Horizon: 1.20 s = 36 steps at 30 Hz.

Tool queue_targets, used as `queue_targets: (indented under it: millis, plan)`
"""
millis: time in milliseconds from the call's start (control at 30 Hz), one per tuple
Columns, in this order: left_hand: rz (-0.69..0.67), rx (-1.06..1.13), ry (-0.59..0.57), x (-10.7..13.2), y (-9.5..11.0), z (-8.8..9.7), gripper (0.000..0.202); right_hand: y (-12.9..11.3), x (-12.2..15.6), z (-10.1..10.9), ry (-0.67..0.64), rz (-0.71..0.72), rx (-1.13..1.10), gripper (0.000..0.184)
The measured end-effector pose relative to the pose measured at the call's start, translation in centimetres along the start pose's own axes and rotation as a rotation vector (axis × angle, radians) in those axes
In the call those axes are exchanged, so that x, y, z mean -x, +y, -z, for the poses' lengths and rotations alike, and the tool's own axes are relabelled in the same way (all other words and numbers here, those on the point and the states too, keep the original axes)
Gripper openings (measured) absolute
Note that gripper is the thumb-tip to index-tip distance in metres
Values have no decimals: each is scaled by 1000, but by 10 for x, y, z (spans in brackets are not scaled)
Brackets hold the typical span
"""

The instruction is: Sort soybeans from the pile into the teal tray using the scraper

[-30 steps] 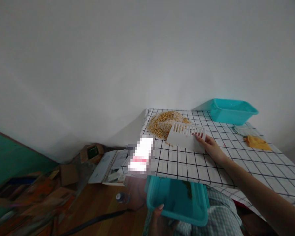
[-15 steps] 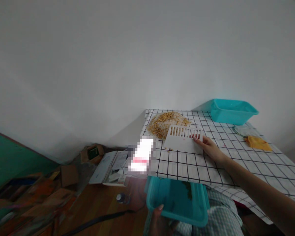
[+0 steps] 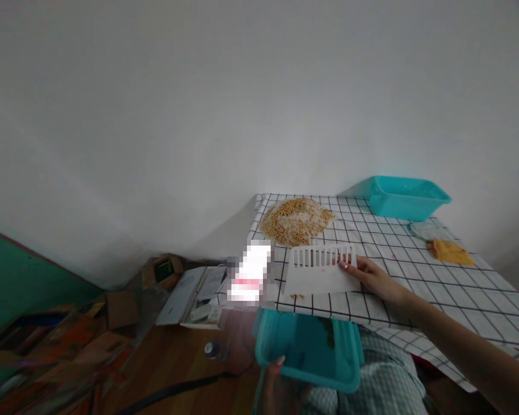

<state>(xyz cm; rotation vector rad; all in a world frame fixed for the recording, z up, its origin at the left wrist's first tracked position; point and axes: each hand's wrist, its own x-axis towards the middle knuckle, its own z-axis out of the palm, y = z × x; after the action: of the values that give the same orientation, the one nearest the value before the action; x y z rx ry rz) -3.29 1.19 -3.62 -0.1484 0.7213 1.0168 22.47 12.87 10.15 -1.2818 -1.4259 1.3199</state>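
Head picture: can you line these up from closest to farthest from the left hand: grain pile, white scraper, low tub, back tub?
1. Low tub: held by the left hand, below the table edge.
2. White scraper: in the right hand.
3. Grain pile: behind the scraper, leftward.
4. Back tub: back right.

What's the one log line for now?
left hand: grips lower teal bin | right hand: holds white slotted scraper | golden grains: heaped on checked cloth
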Motion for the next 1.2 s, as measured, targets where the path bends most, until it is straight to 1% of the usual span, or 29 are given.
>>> queue_targets:
  millis: [133,233,333,433,500,567,600,700,800,900,1033,1133,1200]
  plan:
    - [-2,-11,9,1,0,-2,22,-3,6,-4,74,-1,-55,36]
    - [-6,-32,-2,3,0,-5,22,0,10,-2,190,30,-111,37]
    - [-19,-32,-9,4,0,-5,22,3,19,-1,319,61,-92,40]
    - [-9,-38,8,1,-1,-1,20,5,41,-11,458,39,-30,44]
    - [-14,-32,7,0,-2,1,19,8,61,-23,585,22,-20,45]
    - [-23,-15,4,-1,-3,2,19,16,84,-36,671,-5,-28,44]
    - [-30,-6,3,-1,-3,1,20,21,95,-42,699,-36,-37,45]
    - [-44,4,13,0,-3,-1,22,42,122,-54,722,-145,-68,47]
    - [-57,-7,3,2,-2,-3,20,57,136,-59,761,-171,-15,44]
    - [-72,-26,-15,1,-1,-2,20,57,135,-59,764,-178,18,47]
    - [-68,-34,-16,-1,1,0,22,41,115,-58,791,-178,131,51]
    - [-74,-38,-41,-2,2,2,23,28,100,-59,813,-128,205,53]
    - [-70,-49,-53,-3,2,4,23,23,94,-62,833,-80,174,49]
